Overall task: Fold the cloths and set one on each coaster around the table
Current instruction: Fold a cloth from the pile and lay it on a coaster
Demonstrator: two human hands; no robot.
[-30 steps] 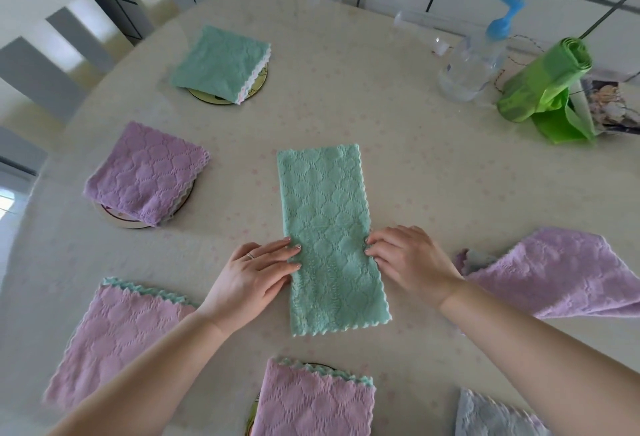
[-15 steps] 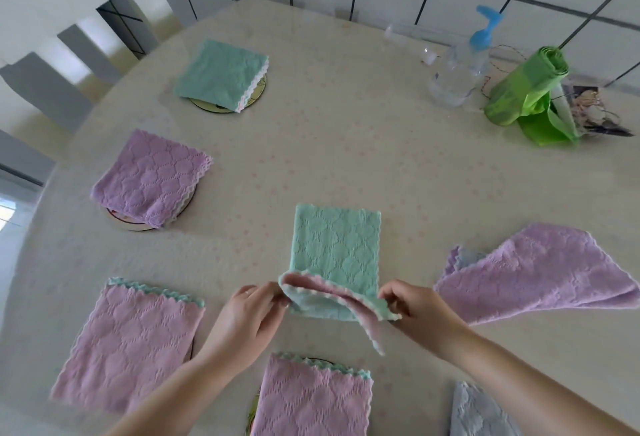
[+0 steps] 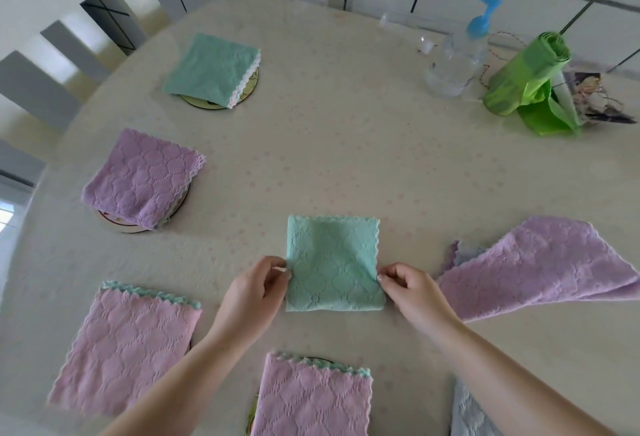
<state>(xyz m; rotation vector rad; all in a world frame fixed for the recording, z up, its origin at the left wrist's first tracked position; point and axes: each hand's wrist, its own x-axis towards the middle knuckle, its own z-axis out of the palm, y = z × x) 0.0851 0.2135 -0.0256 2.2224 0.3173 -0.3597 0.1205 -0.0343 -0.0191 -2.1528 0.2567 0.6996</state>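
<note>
Four folded cloths sit on coasters left of and below the green cloth [image 3: 333,262], which lies folded square mid-worktop [image 3: 346,131]. Left hand [image 3: 252,293] and right hand [image 3: 412,292] each pinch a side edge in a closed grip. Placement remains. Right of it, purple cloth [image 3: 540,262] lies unfolded; bottle [image 3: 453,61] and green roll [image 3: 523,72] stand well apart, obstructing nothing.

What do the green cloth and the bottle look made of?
Green cloth: soft plush fabric, probably microfibre; matte, embossed diamond pattern, scalloped stitched edge. Bottle: clear plastic by the look, glossy and see-through, with a blue opaque pump top.
</note>
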